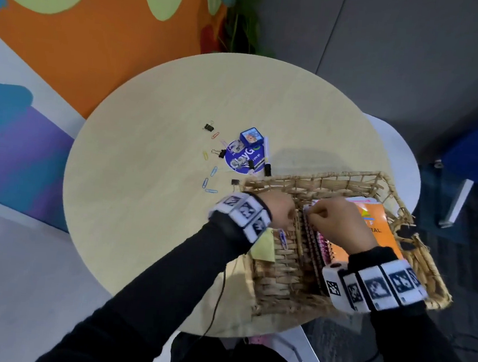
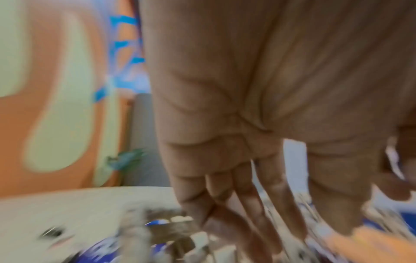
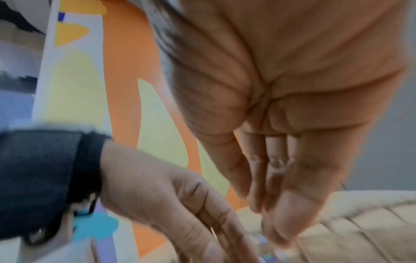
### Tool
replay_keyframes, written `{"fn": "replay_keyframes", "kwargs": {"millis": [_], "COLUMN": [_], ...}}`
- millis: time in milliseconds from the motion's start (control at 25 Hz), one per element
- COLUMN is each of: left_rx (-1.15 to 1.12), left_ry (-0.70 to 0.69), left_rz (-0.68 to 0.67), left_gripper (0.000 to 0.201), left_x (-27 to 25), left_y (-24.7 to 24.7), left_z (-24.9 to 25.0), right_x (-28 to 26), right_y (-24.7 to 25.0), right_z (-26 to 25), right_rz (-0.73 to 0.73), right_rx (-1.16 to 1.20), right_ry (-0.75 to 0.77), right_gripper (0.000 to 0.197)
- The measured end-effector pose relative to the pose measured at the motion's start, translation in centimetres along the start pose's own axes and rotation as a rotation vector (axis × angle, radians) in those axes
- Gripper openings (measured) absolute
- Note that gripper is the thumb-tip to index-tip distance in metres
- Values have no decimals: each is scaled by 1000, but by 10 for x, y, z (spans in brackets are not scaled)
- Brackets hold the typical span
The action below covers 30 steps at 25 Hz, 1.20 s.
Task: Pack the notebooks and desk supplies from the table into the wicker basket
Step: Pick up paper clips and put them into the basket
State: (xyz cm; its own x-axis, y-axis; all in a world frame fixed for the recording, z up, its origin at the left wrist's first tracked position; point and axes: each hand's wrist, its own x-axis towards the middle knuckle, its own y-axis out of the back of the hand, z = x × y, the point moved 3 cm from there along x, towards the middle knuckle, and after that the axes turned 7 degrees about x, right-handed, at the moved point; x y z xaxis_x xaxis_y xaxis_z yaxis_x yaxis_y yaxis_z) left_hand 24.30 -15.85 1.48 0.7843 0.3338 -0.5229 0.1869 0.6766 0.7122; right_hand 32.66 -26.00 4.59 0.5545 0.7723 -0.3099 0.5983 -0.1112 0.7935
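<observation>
Round surface [image 1: 142,200] carried basket [image 1: 333,184] at its right edge, notebooks [image 1: 373,228] already inside. Both hands over left wall, prob. seating spiral books: left hand [image 1: 280,211] fingers straight, right hand [image 1: 341,223] curled, grip unclear. Clips [image 1: 212,172], marker [image 1: 266,157] still outside.

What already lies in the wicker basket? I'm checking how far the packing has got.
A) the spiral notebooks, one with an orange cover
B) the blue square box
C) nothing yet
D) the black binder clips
A: the head view shows the spiral notebooks, an orange cover on top, inside the wicker basket, while the blue square box and a binder clip lie out on the table.
</observation>
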Motion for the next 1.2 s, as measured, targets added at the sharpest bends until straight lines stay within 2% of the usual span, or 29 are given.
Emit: {"fn": "replay_keyframes", "kwargs": {"millis": [40,80,160,240,320,440,640,800,920,1040,1200], "left_rx": [-39,-90,-228,-245,-246,-230,-149,-147,-155,-203,-267], "left_ry": [-53,-34,143,371,504,550,511,465,400,368,398], "left_rz": [97,178,392,521,506,412,328,265,262,317,355], "left_gripper": [21,26,27,26,22,16,28,23,23,22,15], "left_x": [-5,-11,-26,-27,-19,1,36,44,32,12,-9], "left_y": [18,30,47,49,44,34,33,37,47,58,60], "left_z": [-15,-35,-94,-149,-183,-202,-213,-224,-226,-232,-246], "right_x": [-6,-15,-25,-28,-24,-10,26,67,95,113,129], "right_y": [6,12,10,-9,-41,-95,-146,-168,-178,-187,-193], "right_z": [-16,-33,-72,-102,-124,-141,-146,-145,-138,-134,-135], "right_rz": [80,151,208,172,110,8,25,88,117,114,42], "right_rx": [74,177,378,471,460,462,400,299,289,240,127], "right_ry": [66,128,194,209,207,149,-16,-175,-286,-291,-335], "right_gripper": [18,16,12,12,13,15,21,22,24,26,25]}}
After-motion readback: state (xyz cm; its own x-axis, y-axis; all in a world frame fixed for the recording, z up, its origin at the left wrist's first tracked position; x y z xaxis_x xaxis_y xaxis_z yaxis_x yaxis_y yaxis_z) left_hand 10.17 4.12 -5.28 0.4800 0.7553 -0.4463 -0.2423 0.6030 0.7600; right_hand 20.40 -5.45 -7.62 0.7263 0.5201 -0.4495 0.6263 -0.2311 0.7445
